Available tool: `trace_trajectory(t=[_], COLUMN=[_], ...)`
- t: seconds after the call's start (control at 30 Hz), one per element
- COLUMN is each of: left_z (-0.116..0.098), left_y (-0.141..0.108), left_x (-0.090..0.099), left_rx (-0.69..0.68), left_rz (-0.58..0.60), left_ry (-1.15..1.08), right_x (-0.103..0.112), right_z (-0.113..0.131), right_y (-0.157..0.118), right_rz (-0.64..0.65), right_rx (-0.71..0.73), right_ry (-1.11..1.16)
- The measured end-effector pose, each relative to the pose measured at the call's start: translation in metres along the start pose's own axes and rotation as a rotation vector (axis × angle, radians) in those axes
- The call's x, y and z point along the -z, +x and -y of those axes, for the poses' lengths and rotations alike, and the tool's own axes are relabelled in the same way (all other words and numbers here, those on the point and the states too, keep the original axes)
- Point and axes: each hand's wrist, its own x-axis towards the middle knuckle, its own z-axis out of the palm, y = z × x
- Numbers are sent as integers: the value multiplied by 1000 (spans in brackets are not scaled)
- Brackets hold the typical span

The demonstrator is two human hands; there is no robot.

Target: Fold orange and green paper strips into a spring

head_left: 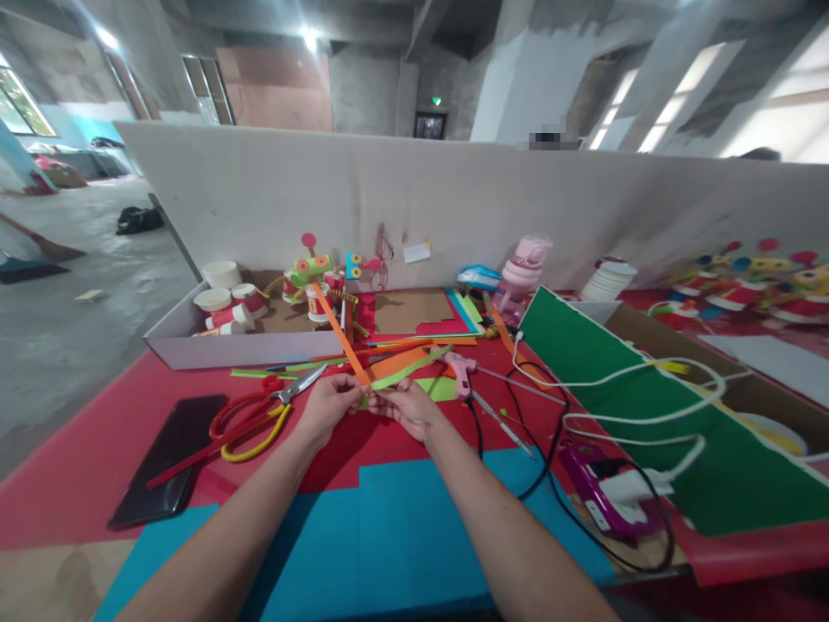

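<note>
The left hand [333, 404] and the right hand [409, 408] meet fingertip to fingertip over the table, the left pinching at the lower end of a long, flat orange paper strip [341, 334], the right at a narrow, slightly curved light-green paper strip [414, 367]. The strips' ends meet between the fingers, which hide how they join. Beneath and beyond lie more smooth coloured strips, partly covered by the hands. A matte blue sheet [376, 536] runs out of view at the bottom edge, with both forearms crossing it. To the left, metal-bladed scissors with red and yellow loop handles [285, 396] rest near a glossy black phone [152, 484], its screen dark. A pink plastic glue gun [462, 373] sits just right of the right hand. Farther back, a shallow white cardboard box [239, 352] holds red-and-white paper cups [231, 316]; a green-sided cardboard box [615, 406] is cut off at the right. Any print on the small white card [416, 251] against the pale upright board [291, 186] is too small to read.
</note>
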Motion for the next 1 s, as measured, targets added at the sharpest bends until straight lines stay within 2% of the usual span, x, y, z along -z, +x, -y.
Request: trace_trajectory(t=[0.23, 0.67, 0.8, 1.0], left_z=[3, 8, 5, 5], left_y=[2, 4, 3, 2], left_x=[1, 1, 0, -1], left_rx=[-15, -31, -28, -52], left_rz=[-22, 27, 61, 81], left_ry=[18, 18, -29, -58], right_x=[-1, -5, -3, -4], right_z=[1, 6, 7, 7], right_y=[-1, -3, -1, 1], right_rz=[-13, -62, -60, -142], right_rx=[-17, 23, 74, 163], right_ry=[10, -108, -150, -114])
